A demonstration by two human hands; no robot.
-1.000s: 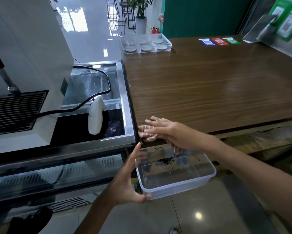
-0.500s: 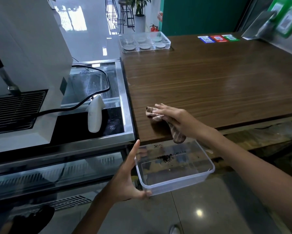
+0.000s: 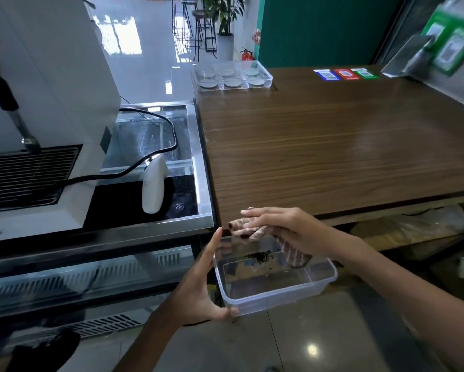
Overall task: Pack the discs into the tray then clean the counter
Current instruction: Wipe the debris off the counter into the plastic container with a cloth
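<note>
Left hand (image 3: 198, 291) grips a clear tub (image 3: 275, 277) under the bench (image 3: 333, 157) edge to catch crumbs; right hand (image 3: 282, 226), fingers flat, presses a cloth (image 3: 248, 228).

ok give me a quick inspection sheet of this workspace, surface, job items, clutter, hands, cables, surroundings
surface: dark brown wooden counter, no crumbs visible on it
job's things: clear compartmented tray holding grey discs at the far left corner; striped brownish cloth at the near edge; clear plastic container below that edge with dark crumbs inside
clutter: three coloured code stickers on the far side
grippers: left hand holds the container's side; right hand presses the cloth with straight fingers
cables: black cable running from the white machine to a white handheld scanner
surroundings: glass-topped steel cabinet on the left, stools and potted plant behind
</note>
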